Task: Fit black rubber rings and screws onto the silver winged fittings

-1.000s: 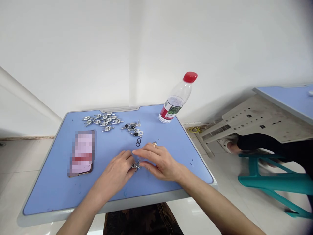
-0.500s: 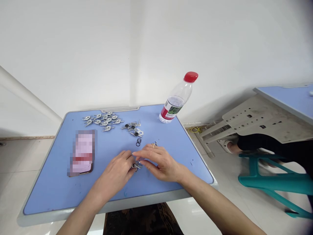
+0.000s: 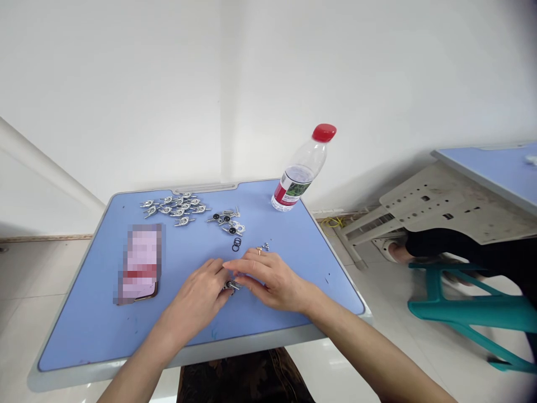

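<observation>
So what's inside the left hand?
The left hand has a small metal part, with its shiny end poking out toward the right hand. The rest is covered by the fingers, so I can't tell whether anything else is there.

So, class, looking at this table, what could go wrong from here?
The right hand is close to the tiny metal bits and might scatter them. The small metal piece in the left hand could slip. The bottle stands near the far right corner of the table, so a bump might topple it.
</observation>
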`<state>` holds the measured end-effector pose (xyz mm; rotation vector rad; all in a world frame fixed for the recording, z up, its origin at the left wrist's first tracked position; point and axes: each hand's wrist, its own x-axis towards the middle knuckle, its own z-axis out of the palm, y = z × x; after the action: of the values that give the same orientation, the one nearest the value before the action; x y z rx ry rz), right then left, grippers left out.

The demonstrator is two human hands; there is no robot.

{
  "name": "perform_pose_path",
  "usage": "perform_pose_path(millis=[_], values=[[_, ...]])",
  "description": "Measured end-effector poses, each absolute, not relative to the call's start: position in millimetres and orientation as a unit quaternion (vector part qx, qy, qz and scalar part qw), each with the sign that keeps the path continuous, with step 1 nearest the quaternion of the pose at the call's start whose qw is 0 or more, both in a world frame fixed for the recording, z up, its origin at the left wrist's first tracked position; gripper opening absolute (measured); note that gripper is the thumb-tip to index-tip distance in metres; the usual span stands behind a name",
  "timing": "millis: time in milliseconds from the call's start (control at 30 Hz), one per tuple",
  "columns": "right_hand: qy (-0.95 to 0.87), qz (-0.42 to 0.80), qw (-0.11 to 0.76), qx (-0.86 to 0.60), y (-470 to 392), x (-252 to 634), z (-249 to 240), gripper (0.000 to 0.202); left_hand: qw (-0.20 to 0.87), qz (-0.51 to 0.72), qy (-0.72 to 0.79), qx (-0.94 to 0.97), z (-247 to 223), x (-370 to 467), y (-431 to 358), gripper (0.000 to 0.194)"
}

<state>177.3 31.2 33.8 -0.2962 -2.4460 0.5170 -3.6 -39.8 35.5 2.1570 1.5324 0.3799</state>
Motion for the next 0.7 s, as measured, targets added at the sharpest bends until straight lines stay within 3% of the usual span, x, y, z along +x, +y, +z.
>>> perform_pose_path(millis=[267, 467, 700], values=[[-0.893, 0.202, 0.379, -0.136, 32, 179, 31, 0.024, 0.213, 0.118, 0.564, 0.789, 35, -3, -40, 0.011], [-0.795, 0.244, 0.487, -0.269, 38, 190, 39, 0.026, 0.148, 0.08, 0.593, 0.787, 33, -2, -38, 0.008], [-0.698, 0.313, 0.531, -0.364, 61, 203, 47, 0.027, 0.11, 0.054, 0.627, 0.77, 34, -4, -37, 0.021]])
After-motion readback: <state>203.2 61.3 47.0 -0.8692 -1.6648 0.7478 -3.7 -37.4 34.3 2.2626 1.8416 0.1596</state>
